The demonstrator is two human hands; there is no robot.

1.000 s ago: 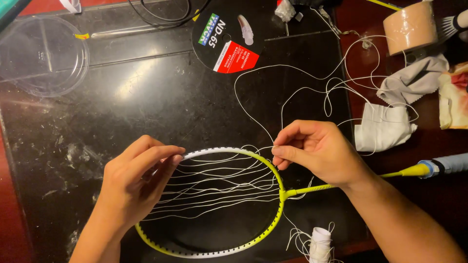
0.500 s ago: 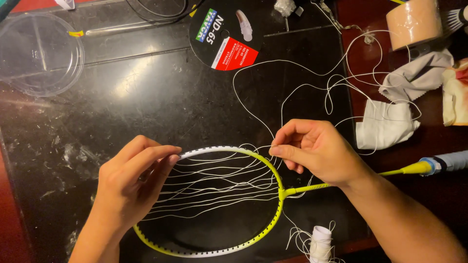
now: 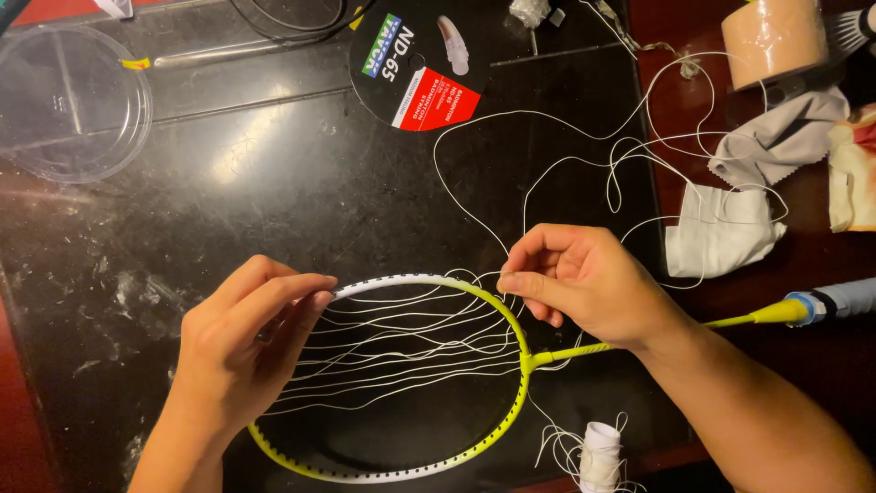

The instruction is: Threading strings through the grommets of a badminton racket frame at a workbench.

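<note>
A yellow badminton racket frame lies flat on a black stone slab, its shaft running right to a pale grip. Loose white strings cross the head unevenly. My left hand grips the head's left rim, fingertips curled over the top edge. My right hand rests at the head's upper right and pinches a white string between thumb and forefinger. That string loops away in slack coils toward the upper right.
A clear round plastic lid sits top left. A black round string package card lies at top centre. Right of the slab are white and grey cloths, a tan tape roll and a small white spool.
Both hands hold nearly the same place; the view has shifted slightly. The slack coils at the right have shifted a little.
</note>
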